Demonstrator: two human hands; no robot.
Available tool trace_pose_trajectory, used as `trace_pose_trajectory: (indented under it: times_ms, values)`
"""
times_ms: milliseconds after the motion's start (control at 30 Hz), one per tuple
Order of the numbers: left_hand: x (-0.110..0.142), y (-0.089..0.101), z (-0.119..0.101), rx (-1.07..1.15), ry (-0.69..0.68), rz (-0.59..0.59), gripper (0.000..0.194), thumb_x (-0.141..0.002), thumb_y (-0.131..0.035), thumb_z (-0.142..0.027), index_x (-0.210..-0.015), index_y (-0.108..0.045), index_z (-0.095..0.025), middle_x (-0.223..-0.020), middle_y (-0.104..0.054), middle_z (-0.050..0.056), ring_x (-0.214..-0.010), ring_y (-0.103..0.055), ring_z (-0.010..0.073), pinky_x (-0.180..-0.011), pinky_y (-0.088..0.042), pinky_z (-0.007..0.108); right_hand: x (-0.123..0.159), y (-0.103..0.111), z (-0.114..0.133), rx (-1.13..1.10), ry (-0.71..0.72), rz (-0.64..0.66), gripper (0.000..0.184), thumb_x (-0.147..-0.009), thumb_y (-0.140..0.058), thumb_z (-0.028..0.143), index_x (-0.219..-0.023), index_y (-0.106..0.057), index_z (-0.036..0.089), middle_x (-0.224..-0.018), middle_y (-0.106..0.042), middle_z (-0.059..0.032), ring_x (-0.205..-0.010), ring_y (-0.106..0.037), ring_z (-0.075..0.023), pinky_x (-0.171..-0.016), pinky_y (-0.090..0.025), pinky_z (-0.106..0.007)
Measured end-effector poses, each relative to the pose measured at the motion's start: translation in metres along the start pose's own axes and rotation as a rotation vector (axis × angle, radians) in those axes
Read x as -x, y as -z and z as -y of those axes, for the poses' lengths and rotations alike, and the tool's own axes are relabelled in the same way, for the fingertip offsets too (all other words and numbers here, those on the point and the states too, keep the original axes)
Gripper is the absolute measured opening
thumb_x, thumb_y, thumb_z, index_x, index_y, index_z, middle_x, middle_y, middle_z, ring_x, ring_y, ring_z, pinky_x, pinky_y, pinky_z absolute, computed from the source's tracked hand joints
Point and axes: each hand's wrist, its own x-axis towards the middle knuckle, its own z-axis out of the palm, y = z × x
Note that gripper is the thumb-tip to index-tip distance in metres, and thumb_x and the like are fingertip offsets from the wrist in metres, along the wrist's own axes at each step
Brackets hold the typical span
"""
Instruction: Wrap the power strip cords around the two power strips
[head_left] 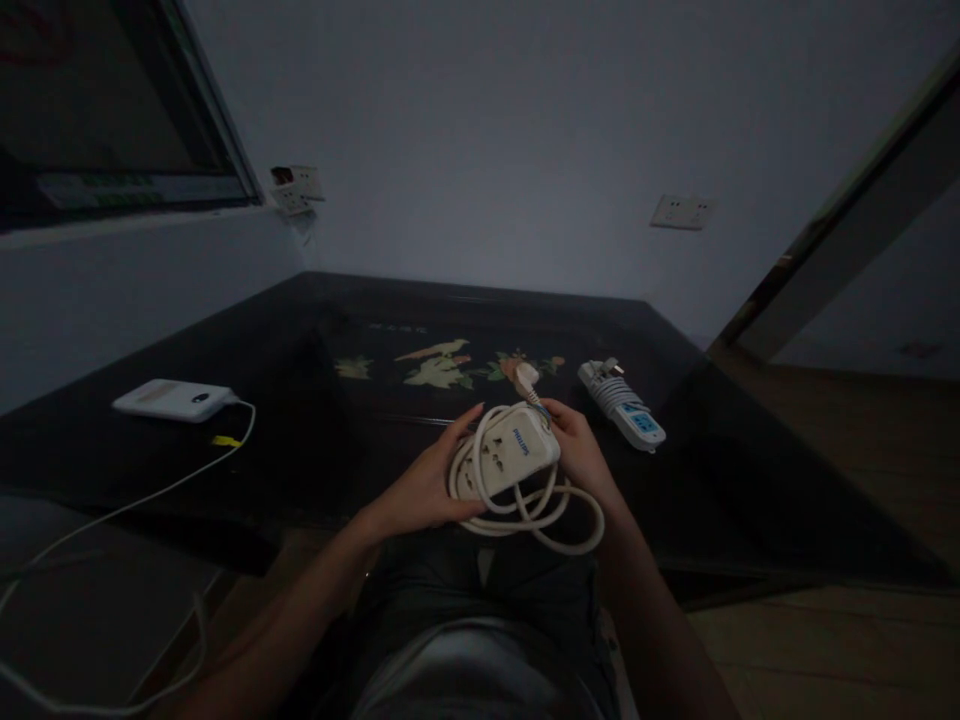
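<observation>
Between my two hands is a white power strip (517,455) with a blue brand name on its end and its thick white cord looped around it. My left hand (427,485) is closed on its left side, the thumb low across the cord and the fingers up along the far edge. My right hand (576,440) grips the right side near the top, its fingers partly hidden behind the strip. The cord's plug (525,377) sticks up beyond the far edge of the strip, over the table (360,470).
To the right lies a second power strip (622,405) with blue sockets and a wrapped cord. On the left is a white power bank (174,399) with a cable trailing off the table. Wall outlets (681,212) are behind, and one outlet box (292,190) hangs loose in the corner.
</observation>
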Motion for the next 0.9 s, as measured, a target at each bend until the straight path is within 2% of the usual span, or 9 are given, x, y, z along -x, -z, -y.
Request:
trace_pose_trajectory:
  times_ms: [100, 233, 367, 533, 600, 733, 800, 900]
  values:
    - [0.0, 0.002, -0.001, 0.053, -0.035, 0.024, 0.095, -0.069, -0.076, -0.038, -0.146, -0.022, -0.03, -0.151, -0.033, 0.01, -0.137, -0.033, 0.0329, -0.112, -0.028, 0.051, -0.004, 0.0, -0.002, 0.085, -0.015, 0.134, 0.028, -0.073, -0.063, 0.041, -0.08, -0.067, 0.014, -0.077, -0.068, -0.0014, -0.072, -0.059, -0.0159, -0.066, -0.044, -0.026]
    - [0.001, 0.006, 0.0, 0.104, -0.016, 0.042, 0.097, -0.07, -0.074, -0.038, -0.148, -0.016, -0.03, -0.152, -0.029, 0.012, -0.137, -0.033, 0.0331, -0.112, -0.029, 0.052, -0.005, -0.001, -0.001, 0.147, -0.074, 0.272, 0.026, -0.075, -0.061, 0.039, -0.079, -0.068, 0.014, -0.074, -0.069, -0.0006, -0.071, -0.058, -0.0152, -0.069, -0.044, -0.026]
    - [0.002, 0.006, 0.001, 0.101, -0.02, 0.091, 0.098, -0.073, -0.073, -0.037, -0.148, -0.011, -0.03, -0.154, -0.023, 0.011, -0.139, -0.03, 0.0312, -0.114, -0.024, 0.05, -0.008, -0.003, 0.001, 0.066, -0.139, 0.346, 0.025, -0.076, -0.061, 0.037, -0.084, -0.069, 0.014, -0.072, -0.069, 0.0001, -0.067, -0.059, -0.014, -0.066, -0.045, -0.025]
    - [0.002, 0.003, 0.0, 0.168, -0.026, 0.143, 0.099, -0.072, -0.074, -0.039, -0.148, -0.013, -0.026, -0.155, -0.021, 0.014, -0.141, -0.024, 0.0342, -0.115, -0.019, 0.051, -0.014, -0.012, 0.002, -0.053, -0.124, 0.408, 0.023, -0.068, -0.071, 0.035, -0.079, -0.069, 0.015, -0.07, -0.069, -0.0004, -0.067, -0.06, -0.0154, -0.065, -0.045, -0.026]
    - [0.003, 0.001, 0.001, 0.225, -0.014, 0.123, 0.1, -0.072, -0.074, -0.039, -0.149, -0.013, -0.025, -0.155, -0.021, 0.015, -0.14, -0.024, 0.0349, -0.115, -0.019, 0.05, -0.015, -0.015, -0.001, -0.106, -0.138, 0.367, 0.023, -0.068, -0.072, 0.036, -0.078, -0.069, 0.015, -0.069, -0.068, -0.0004, -0.067, -0.06, -0.0155, -0.064, -0.044, -0.025]
    - [0.005, 0.0, 0.005, 0.3, 0.006, 0.055, 0.1, -0.071, -0.075, -0.038, -0.149, -0.012, -0.026, -0.155, -0.019, 0.013, -0.141, -0.024, 0.0341, -0.115, -0.019, 0.049, -0.019, -0.012, -0.014, -0.234, -0.182, 0.14, 0.025, -0.069, -0.071, 0.04, -0.079, -0.067, 0.018, -0.068, -0.066, 0.0014, -0.063, -0.058, -0.0131, -0.059, -0.043, -0.023]
    - [0.005, -0.001, 0.007, 0.308, 0.014, 0.018, 0.101, -0.071, -0.076, -0.037, -0.148, -0.012, -0.026, -0.155, -0.019, 0.013, -0.14, -0.025, 0.0339, -0.116, -0.019, 0.048, -0.021, -0.008, -0.019, -0.293, -0.171, 0.046, 0.028, -0.066, -0.075, 0.041, -0.081, -0.066, 0.019, -0.069, -0.066, 0.0024, -0.061, -0.058, -0.0122, -0.059, -0.044, -0.023]
    - [0.003, -0.002, 0.01, 0.317, 0.044, -0.038, 0.101, -0.07, -0.076, -0.036, -0.148, -0.013, -0.025, -0.154, -0.025, 0.014, -0.138, -0.029, 0.0332, -0.115, -0.022, 0.047, -0.02, 0.0, -0.017, -0.376, -0.1, -0.017, 0.033, -0.061, -0.078, 0.039, -0.085, -0.064, 0.021, -0.074, -0.068, 0.0017, -0.068, -0.062, -0.014, -0.067, -0.048, -0.026]
